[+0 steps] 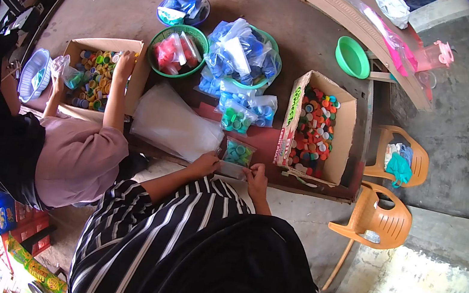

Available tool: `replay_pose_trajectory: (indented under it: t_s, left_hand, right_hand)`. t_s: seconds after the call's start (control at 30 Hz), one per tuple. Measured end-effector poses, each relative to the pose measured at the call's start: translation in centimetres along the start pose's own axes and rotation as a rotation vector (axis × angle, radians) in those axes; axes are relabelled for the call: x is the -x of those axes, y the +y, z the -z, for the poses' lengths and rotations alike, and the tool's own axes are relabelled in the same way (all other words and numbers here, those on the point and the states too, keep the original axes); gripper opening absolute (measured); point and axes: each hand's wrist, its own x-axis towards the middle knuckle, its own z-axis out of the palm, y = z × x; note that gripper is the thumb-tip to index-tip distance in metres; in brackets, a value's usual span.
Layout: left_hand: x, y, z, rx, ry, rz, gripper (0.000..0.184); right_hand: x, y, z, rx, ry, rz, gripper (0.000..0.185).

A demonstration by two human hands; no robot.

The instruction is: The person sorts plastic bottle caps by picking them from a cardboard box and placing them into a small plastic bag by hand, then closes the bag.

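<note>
left hand (205, 165), right hand (256, 182), each grip pinched closed on clear plastic bag (232, 170), round green caps (238, 152) inside

Just a small clear plastic bag (239, 152) part-filled with green and teal caps, lying flattish, its empty end at the table's (122, 2) near edge.

Caps in a bag (239, 153) now, just ahead between left hand (205, 164) and right hand (256, 181); empty bags (177, 123) lie ahead-left of the left hand, a box (343, 126) of caps (316, 128) ahead-right of the right, all on the worktop (301, 26).
</note>
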Motion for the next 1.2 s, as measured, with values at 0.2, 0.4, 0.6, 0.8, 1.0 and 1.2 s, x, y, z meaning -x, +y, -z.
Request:
replay_pose_trajectory:
  t_s: [0.2,0.4,0.6,0.8,1.0,1.2]
  left_hand:
    - [-0.5,2.0,1.1,-0.058,-0.007,0.111,0.037]
    - [-0.4,5.0,2.9,-0.068,0.098,0.089,0.030]
    - [-1.4,7.2,3.2,-0.400,0.095,-0.430,0.049]
    - [-3.2,5.1,2.3,-0.446,0.059,-0.420,0.040]
    - [-5.5,4.8,2.5,-0.294,0.083,-0.235,0.023]
    - [-7.4,4.3,3.1,-0.219,-0.005,-0.228,0.017]
  right_hand:
    - [-0.6,0.5,-0.1,0.189,-0.052,0.099,0.034]
    - [0.4,-3.0,1.1,0.411,-0.142,0.249,0.031]
    - [-1.0,-1.6,1.3,0.480,-0.169,0.349,0.030]
    - [-2.6,-2.4,2.2,0.581,-0.093,0.475,0.032]
    - [-3.6,-4.2,0.8,0.479,0.083,0.483,0.026]
    - [-5.7,-3.7,1.3,0.477,0.036,0.482,0.015]
